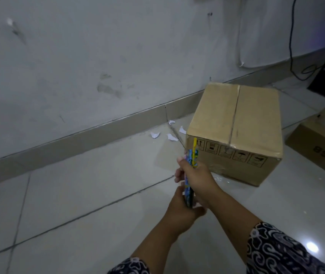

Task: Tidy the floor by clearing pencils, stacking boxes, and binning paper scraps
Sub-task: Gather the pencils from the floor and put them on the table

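head view | pencils (191, 167) bunched, long axis pointing away from me toward the box (234, 133) | my right hand (195, 175) wraps their middle, my left hand (183, 206) grips what seems the near ends | paper scraps (169, 133) by the wall, left of the box

Two cardboard boxes are seen on the floor: one big closed box (234, 133) and a second box (319, 141) cut off at the right edge. Four white paper scraps (169, 132) are counted by the skirting. One bunch of patterned pencils (191, 169) is gripped by two hands, the right hand (196, 177) and left hand (181, 210); exact pencil count can't be made out, tbh.
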